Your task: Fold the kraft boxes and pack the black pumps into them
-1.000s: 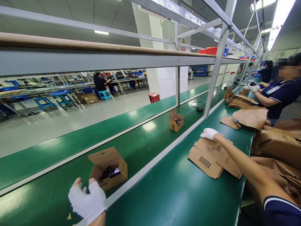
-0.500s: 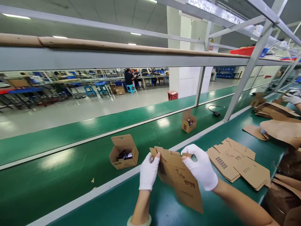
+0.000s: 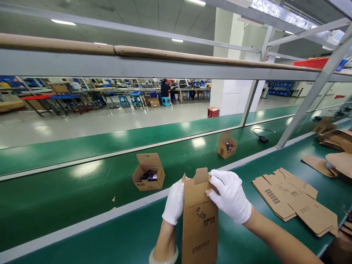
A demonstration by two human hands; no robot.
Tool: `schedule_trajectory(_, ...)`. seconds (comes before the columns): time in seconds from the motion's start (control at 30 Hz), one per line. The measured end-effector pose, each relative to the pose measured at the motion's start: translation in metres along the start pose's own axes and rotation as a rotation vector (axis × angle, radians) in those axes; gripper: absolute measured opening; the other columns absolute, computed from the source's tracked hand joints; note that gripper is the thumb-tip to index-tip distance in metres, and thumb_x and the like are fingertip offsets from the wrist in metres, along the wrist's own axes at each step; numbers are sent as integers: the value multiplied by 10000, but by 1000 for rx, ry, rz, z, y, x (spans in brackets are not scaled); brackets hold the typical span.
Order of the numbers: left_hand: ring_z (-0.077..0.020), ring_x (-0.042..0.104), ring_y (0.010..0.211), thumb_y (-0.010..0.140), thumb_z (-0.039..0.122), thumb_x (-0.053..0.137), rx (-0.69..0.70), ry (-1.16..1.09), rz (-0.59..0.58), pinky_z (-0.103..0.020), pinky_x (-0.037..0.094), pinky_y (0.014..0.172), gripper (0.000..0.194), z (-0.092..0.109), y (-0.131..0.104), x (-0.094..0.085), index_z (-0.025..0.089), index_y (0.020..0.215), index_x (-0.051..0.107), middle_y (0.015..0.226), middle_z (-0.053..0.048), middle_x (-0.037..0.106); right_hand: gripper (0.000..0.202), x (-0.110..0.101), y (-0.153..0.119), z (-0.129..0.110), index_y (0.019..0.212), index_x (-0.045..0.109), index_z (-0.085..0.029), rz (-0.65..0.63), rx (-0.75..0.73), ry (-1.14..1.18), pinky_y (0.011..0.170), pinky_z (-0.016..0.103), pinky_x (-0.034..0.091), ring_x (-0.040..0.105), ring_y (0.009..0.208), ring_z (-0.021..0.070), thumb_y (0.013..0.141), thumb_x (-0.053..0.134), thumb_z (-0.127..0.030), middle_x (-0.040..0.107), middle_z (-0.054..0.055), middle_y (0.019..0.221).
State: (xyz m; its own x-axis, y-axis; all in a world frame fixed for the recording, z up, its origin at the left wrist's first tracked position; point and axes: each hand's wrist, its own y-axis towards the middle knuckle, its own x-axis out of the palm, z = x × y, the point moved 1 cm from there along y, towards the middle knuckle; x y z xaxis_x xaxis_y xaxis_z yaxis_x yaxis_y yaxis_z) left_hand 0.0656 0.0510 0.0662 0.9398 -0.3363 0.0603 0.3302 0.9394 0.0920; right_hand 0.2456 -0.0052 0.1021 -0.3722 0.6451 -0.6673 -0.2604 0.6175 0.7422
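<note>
Between my hands, above the near green bench, stands a brown cardboard box [image 3: 200, 223] with its printed side facing me and its top flaps raised. My left hand [image 3: 174, 202], in a white glove with bare fingertips, is closed on the box's left edge; its fingers are partly hidden behind the cardboard. My right hand [image 3: 230, 195], gloved the same way, pinches the upper right edge near the flaps. Flat folded cardboard boxes [image 3: 295, 200] lie on the bench to the right of my right hand.
On the green conveyor belt [image 3: 90, 198] stand an open box [image 3: 150, 178] holding a dark device and a smaller-looking open box [image 3: 227, 145] farther off. A black adapter with cable [image 3: 262, 139] lies beyond. A metal post [image 3: 310, 91] rises at right, and a shelf rail [image 3: 165, 68] crosses above.
The flat, tilted cardboard has been opened out into a box shape and turned upright toward me. My hands stay at its upper edges. The view has swung slightly right.
</note>
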Motion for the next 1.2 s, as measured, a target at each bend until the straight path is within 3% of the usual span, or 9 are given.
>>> schedule_trajectory(0.17, -191, 583, 687, 878, 465, 411, 71, 245, 170, -268, 456, 603, 368, 0, 1, -5, 169, 765, 599, 738, -51, 639, 558, -4, -4, -10, 808, 587, -180, -401, -106, 58, 967, 508, 321, 528, 742, 244, 787, 463, -723, 579, 66, 720)
schedule_trajectory(0.33, -275, 580, 1096, 872, 510, 446, 45, 248, -13, -376, 445, 952, 547, 6, -5, -2, 149, 1278, 510, 1183, -136, 625, 331, -6, -11, -10, 744, 623, -195, -608, -215, 158, 1023, 413, 301, 533, 623, 158, 838, 590, -510, 575, -6, 622)
schedule_trajectory(0.43, -321, 334, 1353, 703, 513, 709, 100, 218, -255, -421, 307, 1106, 1035, 14, -15, -2, 217, 1495, 112, 1497, -120, 314, 231, -17, -9, 1, 792, 676, -181, -573, -197, 156, 993, 388, 336, 577, 723, 187, 781, 694, -411, 624, 24, 682)
schedule_trajectory(0.5, -361, 296, 1364, 577, 462, 822, 106, 231, -374, -446, 317, 1103, 1202, 18, -19, -1, 230, 1497, 84, 1521, -118, 255, 222, -27, -5, 9, 837, 693, -172, -527, -161, 157, 960, 396, 362, 584, 763, 208, 770, 710, -383, 649, 52, 748)
schedule_trajectory(0.77, -319, 451, 1213, 657, 374, 749, 251, 313, -442, -412, 397, 1033, 574, 25, -15, 12, 221, 1160, 518, 1344, -109, 412, 210, -38, -10, 18, 822, 637, -203, -297, -124, 356, 950, 430, 380, 585, 743, 182, 917, 488, -317, 638, 29, 771)
schedule_trajectory(0.9, -289, 473, 1142, 684, 367, 717, 288, 304, -411, -379, 445, 944, 431, 28, -17, 12, 221, 1019, 488, 1291, -96, 394, 258, -33, -25, 40, 1151, 566, -224, 108, 374, 511, 1011, 470, 365, 523, 1110, 244, 937, 441, -299, 608, 86, 1145)
schedule_trajectory(1.0, -297, 457, 1152, 669, 353, 716, 328, 271, -432, -395, 442, 933, 448, 26, -18, 15, 222, 1017, 465, 1322, -100, 346, 412, -26, -29, 48, 1305, 470, -245, -106, 747, 980, 1051, 466, 351, 441, 1231, 250, 948, 442, -451, 500, 77, 1328)
schedule_trajectory(1.1, -328, 411, 1215, 641, 365, 724, 392, 199, -463, -439, 398, 981, 487, 22, -17, 19, 224, 1013, 442, 1412, -104, 243, 490, -20, -25, 38, 1329, 459, -229, -381, 805, 1538, 1027, 439, 386, 457, 1219, 264, 924, 487, -504, 486, 83, 1342)
schedule_trajectory(1.2, -335, 375, 1247, 639, 358, 721, 439, 240, -446, -455, 350, 1014, 458, 20, -18, 21, 224, 975, 441, 1438, -103, 210, 540, -13, -23, 29, 1264, 505, -205, -434, 830, 1652, 992, 426, 406, 525, 1130, 270, 782, 705, -343, 555, 81, 1255)
